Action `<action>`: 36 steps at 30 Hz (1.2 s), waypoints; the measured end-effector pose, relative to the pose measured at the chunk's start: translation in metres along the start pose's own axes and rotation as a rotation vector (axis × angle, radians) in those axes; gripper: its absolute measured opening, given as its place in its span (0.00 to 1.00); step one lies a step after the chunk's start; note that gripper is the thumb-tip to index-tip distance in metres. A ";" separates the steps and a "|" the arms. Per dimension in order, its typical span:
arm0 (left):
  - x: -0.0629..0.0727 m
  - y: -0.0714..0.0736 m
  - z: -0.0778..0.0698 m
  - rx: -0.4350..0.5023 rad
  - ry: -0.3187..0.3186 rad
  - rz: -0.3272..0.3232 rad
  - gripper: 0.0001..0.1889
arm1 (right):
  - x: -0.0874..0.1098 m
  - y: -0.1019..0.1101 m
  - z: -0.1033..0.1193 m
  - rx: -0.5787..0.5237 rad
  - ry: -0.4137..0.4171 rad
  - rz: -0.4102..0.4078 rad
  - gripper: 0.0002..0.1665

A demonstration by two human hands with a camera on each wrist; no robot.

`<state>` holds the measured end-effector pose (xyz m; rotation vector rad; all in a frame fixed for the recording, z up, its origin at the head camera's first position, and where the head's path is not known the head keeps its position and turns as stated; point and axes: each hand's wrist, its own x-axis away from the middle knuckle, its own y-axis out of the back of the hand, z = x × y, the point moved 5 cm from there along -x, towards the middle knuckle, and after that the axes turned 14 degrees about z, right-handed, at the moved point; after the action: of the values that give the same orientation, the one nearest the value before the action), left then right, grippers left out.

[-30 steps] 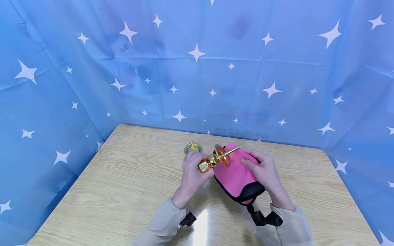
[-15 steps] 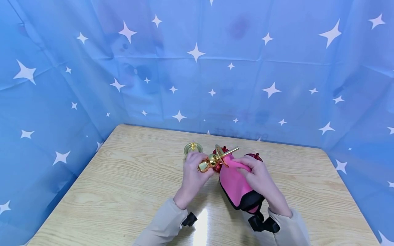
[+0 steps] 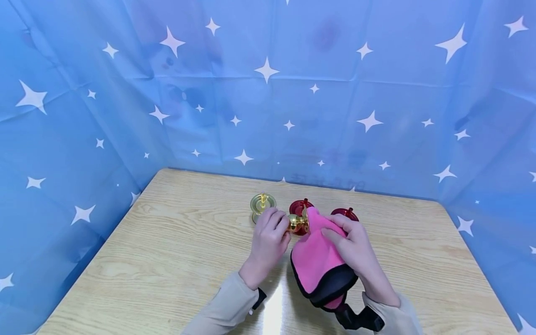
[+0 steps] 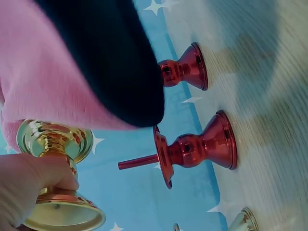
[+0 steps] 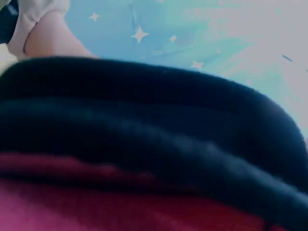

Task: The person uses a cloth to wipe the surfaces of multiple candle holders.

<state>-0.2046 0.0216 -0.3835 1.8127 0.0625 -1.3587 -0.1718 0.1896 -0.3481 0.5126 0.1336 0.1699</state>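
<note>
A shiny gold candlestick (image 3: 295,224) is in my left hand (image 3: 268,239), tilted over and pointing right, clear of the table. In the left wrist view my left thumb lies against its stem, between its base and its dish. My right hand (image 3: 351,241) pinches a pink cloth with black edging (image 3: 320,260). The cloth covers the candlestick's spike end and touches its dish in the head view. In the right wrist view the black edging (image 5: 144,96) fills most of the picture and hides the fingers.
Two red candlesticks stand upright behind the hands, one at the middle (image 3: 298,206) and one farther right (image 3: 345,213). A second gold candlestick (image 3: 263,203) stands to their left. The wooden table (image 3: 167,251) meets a blue star-patterned curtain (image 3: 268,116) at the back.
The cloth has moved off the spike's side and now wraps over the spike, which was bare before. My left hand has turned the candlestick more level. Both red candlesticks have come into sight.
</note>
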 end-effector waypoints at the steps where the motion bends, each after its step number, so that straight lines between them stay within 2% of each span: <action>1: 0.000 0.000 0.000 0.006 -0.003 0.002 0.10 | 0.001 0.000 0.002 0.000 0.014 -0.020 0.14; 4: 0.001 -0.001 0.000 0.050 0.013 0.008 0.11 | 0.003 -0.001 0.009 0.041 0.100 -0.054 0.14; 9: 0.004 0.000 0.006 0.154 0.089 0.020 0.16 | 0.008 -0.006 0.016 0.164 0.234 -0.046 0.17; 11: 0.005 0.000 0.009 0.196 0.119 0.027 0.17 | 0.009 -0.006 0.015 0.200 0.246 -0.035 0.17; 17: 0.008 -0.002 0.014 0.405 0.198 0.036 0.17 | 0.004 -0.002 0.004 0.241 0.258 -0.044 0.17; 20: 0.009 -0.003 0.017 0.485 0.238 0.028 0.17 | 0.001 0.001 -0.006 0.224 0.207 -0.048 0.15; 23: 0.010 -0.005 0.019 0.519 0.271 0.018 0.17 | -0.004 0.003 -0.021 0.141 0.057 -0.028 0.13; 27: 0.010 -0.005 0.020 0.539 0.298 0.013 0.16 | -0.010 -0.001 -0.041 -0.111 -0.159 -0.006 0.18; 31: 0.008 -0.007 0.018 0.569 0.359 0.027 0.16 | -0.015 -0.014 -0.053 -0.422 -0.238 -0.008 0.24; 34: 0.007 -0.009 0.018 0.608 0.441 0.058 0.15 | -0.016 -0.024 -0.057 -0.581 -0.253 -0.010 0.24; 36: 0.007 -0.011 0.018 0.645 0.498 0.084 0.15 | -0.017 -0.029 -0.057 -0.643 -0.257 -0.009 0.20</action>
<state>-0.2206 0.0145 -0.3962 2.6309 -0.2099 -0.8863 -0.1942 0.1885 -0.4104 -0.1099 -0.1691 0.1273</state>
